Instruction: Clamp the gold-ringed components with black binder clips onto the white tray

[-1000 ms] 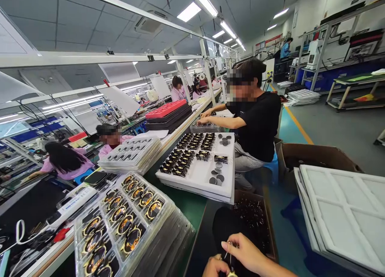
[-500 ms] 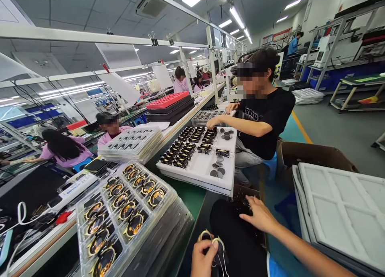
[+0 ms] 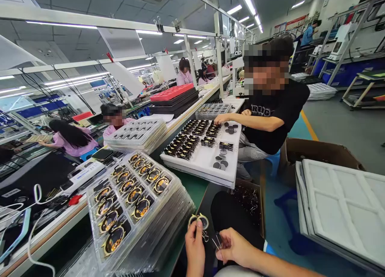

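My left hand (image 3: 195, 243) is closed on a pair of gold-rimmed round watch cases (image 3: 203, 222), held upright side by side. Silver wire handles (image 3: 205, 236) of a binder clip stick out just below them. To the right, my right hand (image 3: 237, 247) pinches a black binder clip (image 3: 217, 240), its wire legs pointing toward the left hand; a small gap separates it from the cases. Beyond my right hand, a cardboard box (image 3: 262, 212) holds loose binder clips. At left, a clear plastic tray (image 3: 93, 225) on a tall stack carries rows of gold watch cases.
A white foam tray (image 3: 198, 166) with clipped pieces and dark discs juts over the bench edge. A co-worker in black (image 3: 270, 112) reaches onto it. White foam trays (image 3: 343, 204) are stacked at right, by a large carton (image 3: 321, 152). Clear trays (image 3: 135, 134) stand behind.
My right hand has come back from the clip box, bringing a binder clip close to my left hand. The left hand has risen slightly with the watch cases. My view has shifted a little.
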